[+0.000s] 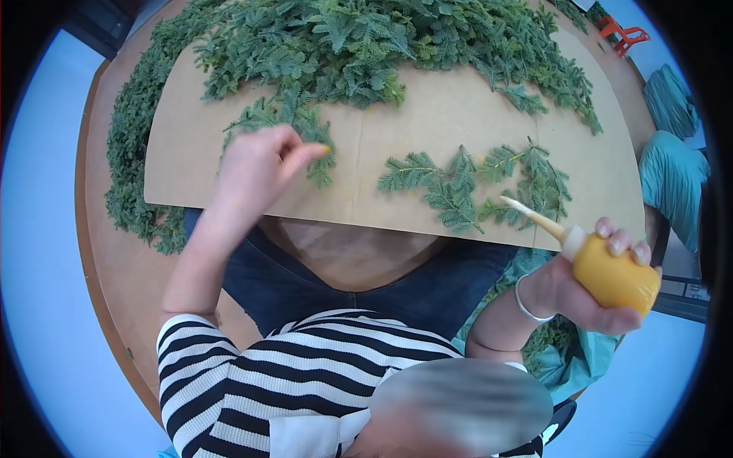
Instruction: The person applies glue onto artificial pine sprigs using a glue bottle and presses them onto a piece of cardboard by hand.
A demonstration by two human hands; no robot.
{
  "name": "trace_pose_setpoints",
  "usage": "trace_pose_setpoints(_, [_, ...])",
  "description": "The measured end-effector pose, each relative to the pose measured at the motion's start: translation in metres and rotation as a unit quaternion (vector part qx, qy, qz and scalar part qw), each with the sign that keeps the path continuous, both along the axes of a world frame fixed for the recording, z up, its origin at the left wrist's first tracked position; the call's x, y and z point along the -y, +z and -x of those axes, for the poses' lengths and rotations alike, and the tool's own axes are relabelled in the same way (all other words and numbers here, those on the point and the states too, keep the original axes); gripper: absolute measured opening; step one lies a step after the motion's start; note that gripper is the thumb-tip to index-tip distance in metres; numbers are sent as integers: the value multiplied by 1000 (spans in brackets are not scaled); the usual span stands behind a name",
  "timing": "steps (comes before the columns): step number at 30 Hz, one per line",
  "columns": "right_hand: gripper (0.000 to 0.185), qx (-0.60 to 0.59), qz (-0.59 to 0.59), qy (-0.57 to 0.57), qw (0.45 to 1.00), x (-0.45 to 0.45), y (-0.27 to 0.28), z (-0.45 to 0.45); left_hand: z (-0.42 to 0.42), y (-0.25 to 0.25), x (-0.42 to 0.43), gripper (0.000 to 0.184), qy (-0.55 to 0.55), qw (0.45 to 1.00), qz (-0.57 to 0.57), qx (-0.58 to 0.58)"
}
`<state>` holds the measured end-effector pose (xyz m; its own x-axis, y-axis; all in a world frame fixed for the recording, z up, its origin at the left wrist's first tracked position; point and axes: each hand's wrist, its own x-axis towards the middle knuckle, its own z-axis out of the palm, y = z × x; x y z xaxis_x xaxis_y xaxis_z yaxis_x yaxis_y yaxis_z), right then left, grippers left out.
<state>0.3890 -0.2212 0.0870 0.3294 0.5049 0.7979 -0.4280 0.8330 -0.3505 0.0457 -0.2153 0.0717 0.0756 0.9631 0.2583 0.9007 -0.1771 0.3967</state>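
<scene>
The right hand (582, 304) gripped the bottle (613, 273) low, presumably leaving its nozzle (544, 222) free, while the left hand (256, 166) curled by a sprig (319, 169), its hold unclear.

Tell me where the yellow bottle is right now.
In the head view, the yellow bottle is at the right, in the right hand, its nozzle tip beside the loose green sprigs on the brown table.

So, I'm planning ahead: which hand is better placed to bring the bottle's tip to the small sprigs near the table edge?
Right, I'd judge: the right hand grips the yellow bottle, its nozzle angled toward those sprigs. The left hand is farther off, beside other greenery.
</scene>
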Motion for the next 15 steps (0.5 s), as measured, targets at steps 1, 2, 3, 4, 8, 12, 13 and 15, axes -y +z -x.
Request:
trace_pose_setpoints(1, [57, 3, -3, 11, 1000, -2, -4, 9, -5, -11, 8, 21, -9, 999, -25, -21])
trace_pose_setpoints(2, [56, 6, -4, 22, 1000, -3, -7, 17, -10, -21, 16, 23, -16, 998, -48, -43])
trace_pose_setpoints(3, [56, 2, -5, 25, 1000, -4, -8, 26, -17, -29, 21, 26, 7, 998, -13, -66])
trace_pose_setpoints(4, [55, 21, -3, 30, 999, -4, -8, 33, -15, -45, 19, 26, 8, 997, -50, -51])
trace_pose_setpoints(8, [55, 55, -9, 35, 998, 0, -2, 31, 5, -57, 13, 27, 35, 987, -63, 141])
trace_pose_setpoints(12, [57, 25, -5, 82, 996, 7, 10, 18, 1, -34, 25, 25, 22, 872, 117, 475])
trace_pose_setpoints(13, [58, 12, -4, 102, 995, 8, 12, 22, -8, -32, 30, 26, 26, 851, 209, 482])
trace_pose_setpoints(15, [59, 2, -4, 127, 992, 8, 15, 36, -17, -47, 36, 29, 34, 799, 328, 503])
